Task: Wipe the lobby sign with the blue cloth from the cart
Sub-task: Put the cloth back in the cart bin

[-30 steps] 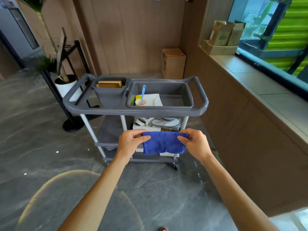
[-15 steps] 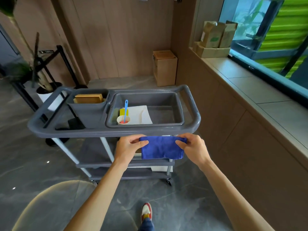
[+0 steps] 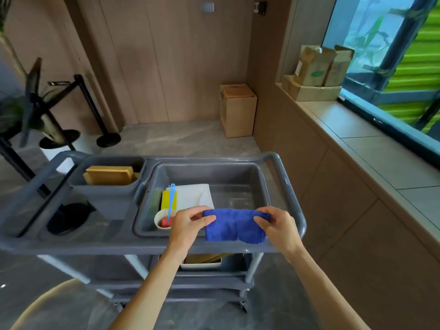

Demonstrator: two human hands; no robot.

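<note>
Blue cloth (one, folded), two hands pinching, left hand, right hand

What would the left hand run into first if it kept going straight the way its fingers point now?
The left hand points right along the blue cloth it pinches, so it would probably meet the right hand at the far corner; depth looks matched.

Open tub space right of cup

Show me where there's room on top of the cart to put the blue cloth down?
The right half of the big tray, beside the white board, is bare. Its left side is crowded: yellow sponge, small cup. The small bin is full.
</note>
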